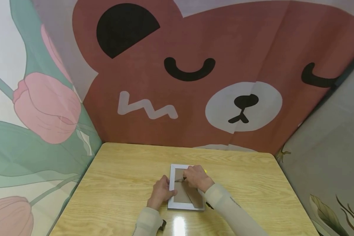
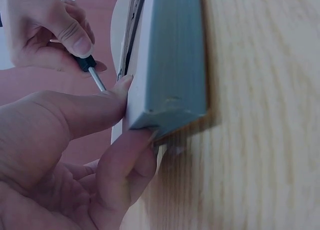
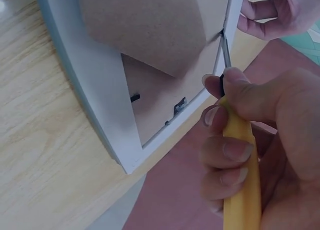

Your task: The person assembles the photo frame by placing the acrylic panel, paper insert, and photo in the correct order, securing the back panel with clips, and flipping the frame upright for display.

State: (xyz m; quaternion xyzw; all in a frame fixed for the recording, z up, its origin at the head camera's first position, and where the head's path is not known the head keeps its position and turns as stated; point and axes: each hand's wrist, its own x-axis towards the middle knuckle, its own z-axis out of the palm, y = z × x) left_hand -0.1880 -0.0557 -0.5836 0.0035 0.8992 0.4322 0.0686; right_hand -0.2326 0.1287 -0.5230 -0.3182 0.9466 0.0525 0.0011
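A white picture frame (image 1: 171, 183) lies on its face, its brown backing board (image 1: 181, 197) upward. A brown stand flap (image 3: 145, 25) is on the board. With thumb on top and fingers at the outer side, my left hand (image 1: 160, 192) pinches the frame's left edge. My right hand (image 1: 198, 178) grips a screwdriver by its yellow handle (image 3: 241, 190), fingers curled round it. The metal shaft (image 3: 227, 53) reaches the left inner edge of the frame, where its tip appears to touch a small dark tab. The left thumb partly hides the tip in the left wrist view.
A small metal hanger (image 3: 180, 106) and a dark tab (image 3: 135, 98) are at the backing's edges. The wood-grain table (image 1: 121, 173) ends at a bear-print curtain (image 1: 141, 131) behind and printed cloths at both sides.
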